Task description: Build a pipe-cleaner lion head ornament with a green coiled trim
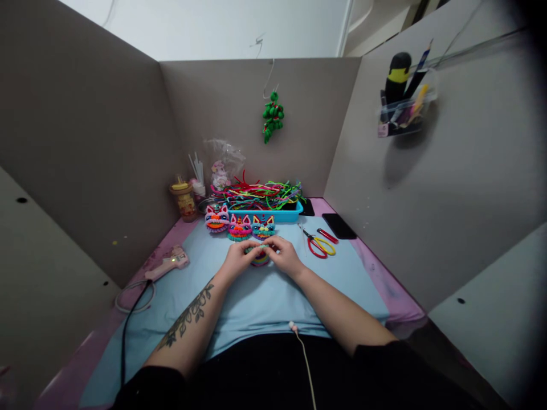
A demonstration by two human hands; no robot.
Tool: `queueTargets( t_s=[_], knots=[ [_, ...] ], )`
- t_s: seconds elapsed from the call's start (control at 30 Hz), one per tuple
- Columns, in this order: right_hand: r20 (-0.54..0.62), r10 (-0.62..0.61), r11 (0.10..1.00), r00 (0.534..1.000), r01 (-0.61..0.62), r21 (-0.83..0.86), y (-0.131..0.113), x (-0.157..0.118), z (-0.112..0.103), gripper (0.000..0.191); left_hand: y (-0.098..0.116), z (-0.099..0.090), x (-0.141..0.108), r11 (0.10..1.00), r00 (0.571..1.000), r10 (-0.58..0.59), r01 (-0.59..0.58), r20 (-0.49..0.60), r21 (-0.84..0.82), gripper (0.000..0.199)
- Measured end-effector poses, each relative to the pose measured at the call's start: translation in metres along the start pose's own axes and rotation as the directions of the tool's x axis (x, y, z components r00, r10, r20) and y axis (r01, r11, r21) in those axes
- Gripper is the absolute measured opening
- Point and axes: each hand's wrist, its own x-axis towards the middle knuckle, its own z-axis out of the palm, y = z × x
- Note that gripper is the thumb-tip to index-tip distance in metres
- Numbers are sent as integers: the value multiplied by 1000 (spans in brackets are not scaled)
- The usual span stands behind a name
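Both my hands meet over the blue cloth around a small, colourful pipe-cleaner figure. My left hand grips it from the left, fingers closed. From the other side my right hand pinches its top edge. Fingers cover most of the figure; a striped, rounded lower part shows beneath them. Just beyond my hands stand three finished-looking pipe-cleaner animal heads: a pink-and-purple one, a magenta one and a teal one.
Behind is a blue tray of coloured pipe cleaners. Scissors, a red cutter and a phone lie right. A glue gun with its cord lies left, near a cup. Grey partitions enclose the table.
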Motion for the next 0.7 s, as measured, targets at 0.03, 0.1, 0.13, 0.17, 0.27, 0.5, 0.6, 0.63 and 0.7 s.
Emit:
queueTargets(
  t_s=[0.03, 0.1, 0.13, 0.17, 0.27, 0.5, 0.6, 0.63, 0.7],
  knots=[
    [2, -6, 1000, 1000, 6, -6, 0, 0, 0, 12, 0, 0, 0, 1000, 1000, -4, 4, 2, 0, 31],
    [6, -14, 1000, 1000, 14, -10, 0, 0, 0, 13, -2, 0, 1, 1000, 1000, -2, 1, -8, -3, 30],
    [11, -16, 1000, 1000, 16, -8, 1, 0, 0, 15, -3, 0, 2, 1000, 1000, 2, -2, -21, -2, 30],
    [12, -15, 1000, 1000, 15, -7, 1, 1, 0, 16, -4, -1, 2, 1000, 999, 8, -8, -39, 1, 30],
    [7, -15, 1000, 1000, 15, 1, 1, 1, 0, 21, -6, -2, 3, 1000, 996, 23, -22, -83, 20, 29],
    [21, -92, 995, 996, 92, -41, 1, 1, -1, 13, -7, 0, 2, 999, 996, 53, -54, -73, -7, 28],
    [16, -102, 992, 995, 103, -69, 1, 1, -1, 12, -8, 2, 2, 998, 996, 68, -66, -64, 20, 27],
    [15, -103, 992, 995, 104, -73, 1, 1, -1, 11, -8, 2, 2, 997, 995, 75, -74, -63, 24, 27],
    [15, -101, 992, 995, 102, -72, 1, 1, -1, 11, -8, 2, 2, 995, 994, 92, -90, -65, 31, 26]
  ],
)
